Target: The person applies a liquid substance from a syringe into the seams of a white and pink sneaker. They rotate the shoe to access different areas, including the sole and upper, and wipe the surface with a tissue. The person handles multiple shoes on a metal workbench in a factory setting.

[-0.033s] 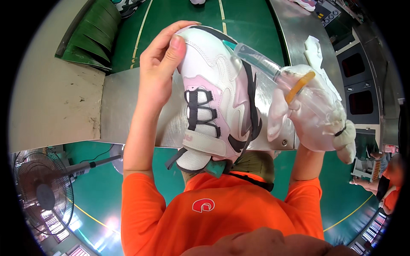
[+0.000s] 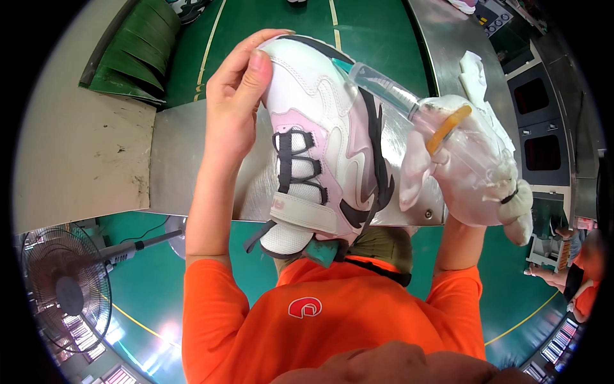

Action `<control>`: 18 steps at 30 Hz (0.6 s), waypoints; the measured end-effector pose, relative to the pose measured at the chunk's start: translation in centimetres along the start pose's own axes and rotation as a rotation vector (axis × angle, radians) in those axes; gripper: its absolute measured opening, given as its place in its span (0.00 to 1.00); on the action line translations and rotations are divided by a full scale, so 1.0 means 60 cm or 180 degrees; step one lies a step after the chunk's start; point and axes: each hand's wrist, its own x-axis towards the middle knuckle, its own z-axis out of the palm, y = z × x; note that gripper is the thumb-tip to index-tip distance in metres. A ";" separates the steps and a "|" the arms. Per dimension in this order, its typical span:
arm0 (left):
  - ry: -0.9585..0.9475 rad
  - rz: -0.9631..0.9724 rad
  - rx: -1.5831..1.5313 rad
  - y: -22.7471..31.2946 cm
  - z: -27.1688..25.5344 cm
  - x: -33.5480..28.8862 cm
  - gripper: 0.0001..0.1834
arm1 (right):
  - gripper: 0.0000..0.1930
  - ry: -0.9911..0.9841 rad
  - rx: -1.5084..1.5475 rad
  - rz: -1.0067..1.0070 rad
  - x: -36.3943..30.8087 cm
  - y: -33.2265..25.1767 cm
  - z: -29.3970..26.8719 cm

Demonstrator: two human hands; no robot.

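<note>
My left hand (image 2: 240, 96) grips a white and pink sneaker (image 2: 310, 83) by its toe end, thumb on the upper and fingers round the far side. The shoe stands tilted, with its tongue toward my body and its black-edged sole to the right. My right hand (image 2: 457, 160), in a white glove, is closed round a clear plastic syringe (image 2: 387, 89). A yellow-orange piece (image 2: 449, 130) lies across the syringe at the gloved fingers. The syringe's teal tip (image 2: 343, 65) is at the edge between upper and sole near the toe; whether it touches is hard to see.
Under the shoe runs a metal work surface (image 2: 185, 153), with a green conveyor belt (image 2: 281, 64) beyond it. Green flaps (image 2: 137, 54) hang at the far left. A white cloth strip (image 2: 473, 77) lies right, on a metal ledge. A fan (image 2: 67, 291) stands lower left.
The sneaker and my left hand have shifted slightly left and away from me. The syringe has moved only a little, and both hands keep their hold.
</note>
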 end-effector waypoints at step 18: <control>0.0585 -0.0477 -0.0452 -0.028 0.010 -0.010 0.25 | 0.31 0.0221 -0.0157 0.0175 -0.005 0.004 0.030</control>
